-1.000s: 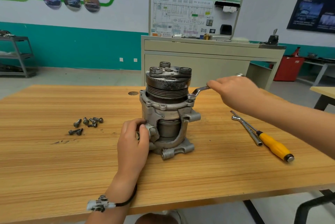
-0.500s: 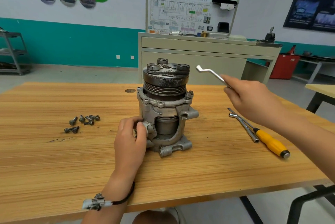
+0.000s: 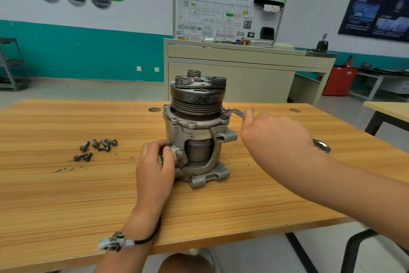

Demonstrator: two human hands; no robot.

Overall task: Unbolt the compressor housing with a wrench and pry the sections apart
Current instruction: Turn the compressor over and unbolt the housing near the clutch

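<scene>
The right hand curls round the wrench, whose shaft runs past its fingertips to the upper flange of the compressor just beyond; the left hand grips the compressor's near side on the table.

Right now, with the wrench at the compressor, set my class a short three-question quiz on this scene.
1. Multiple choice: what does the left hand grip?
A) the compressor, low on its housing
B) a screwdriver
C) a single bolt
2. True or false: the right hand holds the wrench with its head at the compressor's upper flange.
3. Fill in: the loose bolts lie on the table to the compressor's ____.

Key: 1 A; 2 true; 3 left.
</scene>
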